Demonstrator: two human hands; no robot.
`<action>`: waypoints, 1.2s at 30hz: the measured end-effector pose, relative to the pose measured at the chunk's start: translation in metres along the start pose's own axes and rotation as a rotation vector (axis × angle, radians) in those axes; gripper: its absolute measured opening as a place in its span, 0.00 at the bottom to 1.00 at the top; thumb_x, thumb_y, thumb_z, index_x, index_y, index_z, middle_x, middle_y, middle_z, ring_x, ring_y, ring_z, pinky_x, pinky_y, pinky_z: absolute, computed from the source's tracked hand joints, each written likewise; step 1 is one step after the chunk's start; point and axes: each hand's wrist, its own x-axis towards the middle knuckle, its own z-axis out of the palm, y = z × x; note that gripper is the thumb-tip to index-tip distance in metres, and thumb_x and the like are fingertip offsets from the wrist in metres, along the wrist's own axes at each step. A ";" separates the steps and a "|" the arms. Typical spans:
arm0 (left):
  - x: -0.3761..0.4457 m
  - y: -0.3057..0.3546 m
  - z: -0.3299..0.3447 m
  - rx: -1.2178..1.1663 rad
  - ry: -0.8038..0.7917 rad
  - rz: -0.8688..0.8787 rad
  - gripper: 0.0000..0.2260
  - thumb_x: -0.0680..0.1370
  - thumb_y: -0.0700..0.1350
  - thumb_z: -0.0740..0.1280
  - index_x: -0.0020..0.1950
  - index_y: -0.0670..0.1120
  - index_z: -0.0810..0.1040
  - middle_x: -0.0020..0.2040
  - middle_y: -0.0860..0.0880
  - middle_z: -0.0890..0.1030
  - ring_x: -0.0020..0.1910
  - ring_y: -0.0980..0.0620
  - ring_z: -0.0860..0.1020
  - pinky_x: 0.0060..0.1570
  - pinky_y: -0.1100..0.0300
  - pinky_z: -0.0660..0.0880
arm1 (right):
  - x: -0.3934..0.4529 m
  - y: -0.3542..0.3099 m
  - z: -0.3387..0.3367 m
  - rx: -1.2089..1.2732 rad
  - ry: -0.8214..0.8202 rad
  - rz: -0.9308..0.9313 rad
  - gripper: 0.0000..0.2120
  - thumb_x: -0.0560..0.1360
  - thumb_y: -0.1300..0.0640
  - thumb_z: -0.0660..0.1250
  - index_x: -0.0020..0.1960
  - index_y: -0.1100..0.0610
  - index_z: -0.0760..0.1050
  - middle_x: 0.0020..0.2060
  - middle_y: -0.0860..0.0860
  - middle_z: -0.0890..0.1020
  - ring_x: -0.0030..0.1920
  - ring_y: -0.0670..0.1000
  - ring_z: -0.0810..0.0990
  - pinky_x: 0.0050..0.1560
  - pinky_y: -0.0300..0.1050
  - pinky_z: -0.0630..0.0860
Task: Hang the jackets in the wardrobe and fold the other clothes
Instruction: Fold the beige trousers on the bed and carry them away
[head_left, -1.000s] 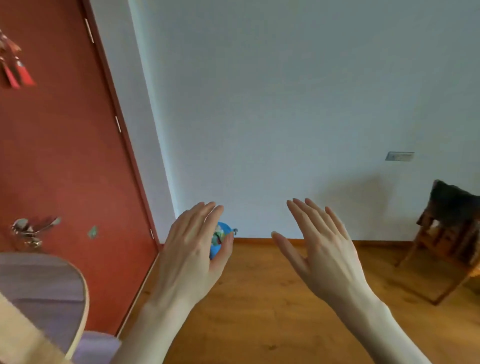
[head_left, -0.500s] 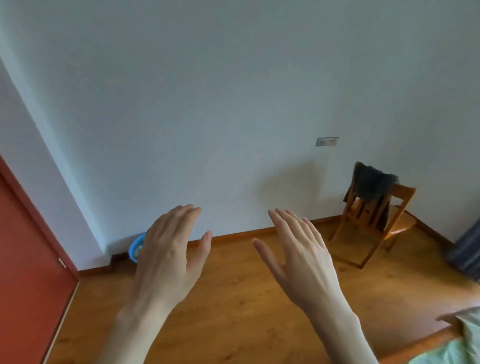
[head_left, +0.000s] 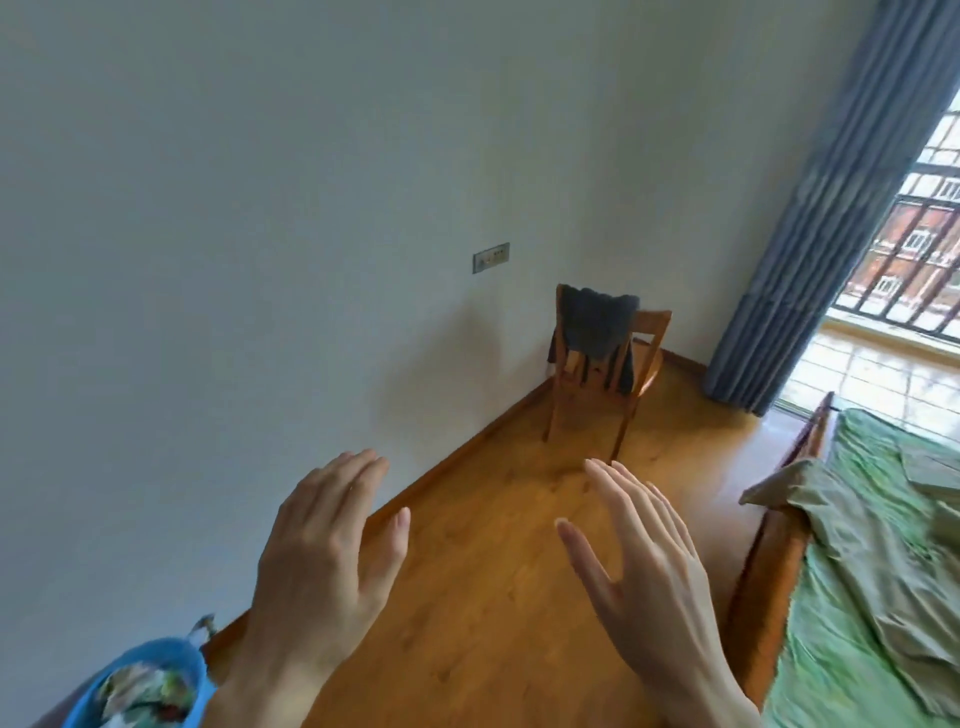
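My left hand (head_left: 327, 561) and my right hand (head_left: 644, 566) are held out in front of me over the wooden floor, fingers straight and spread, holding nothing. A dark grey garment (head_left: 597, 327) hangs over the back of a wooden chair (head_left: 644, 358) in the far corner, well beyond both hands. An olive-tan cloth (head_left: 857, 525) lies crumpled on the bed at the right. No wardrobe is in view.
The bed (head_left: 769, 566) with a green sheet (head_left: 883, 649) and a wooden frame runs along the right. A blue basin (head_left: 192, 670) with patterned contents sits on the floor at bottom left. Blue curtains (head_left: 810, 208) flank a balcony door at the right. A white wall fills the left.
My view has swung right: the red door and round table left the frame, and the chair, bed, curtain and balcony door came in. Both hands stay open and raised.
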 end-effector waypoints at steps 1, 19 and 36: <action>0.013 -0.012 0.003 -0.002 0.004 0.034 0.24 0.82 0.59 0.60 0.70 0.45 0.79 0.69 0.47 0.81 0.69 0.48 0.77 0.66 0.51 0.74 | 0.008 -0.001 0.005 -0.016 0.008 0.028 0.32 0.81 0.32 0.56 0.75 0.52 0.73 0.71 0.51 0.78 0.72 0.52 0.76 0.66 0.62 0.78; 0.186 0.083 0.221 -0.415 -0.186 0.274 0.27 0.85 0.66 0.52 0.74 0.52 0.75 0.72 0.51 0.78 0.72 0.49 0.76 0.68 0.44 0.75 | 0.082 0.132 0.014 -0.211 0.204 0.429 0.31 0.82 0.34 0.57 0.79 0.49 0.67 0.76 0.45 0.71 0.77 0.39 0.60 0.76 0.52 0.66; 0.385 0.300 0.433 -0.514 -0.248 0.452 0.27 0.84 0.66 0.55 0.74 0.52 0.77 0.73 0.50 0.78 0.72 0.45 0.76 0.70 0.40 0.74 | 0.205 0.395 -0.011 -0.245 0.318 0.668 0.33 0.80 0.33 0.55 0.78 0.50 0.68 0.76 0.46 0.71 0.78 0.48 0.67 0.76 0.58 0.68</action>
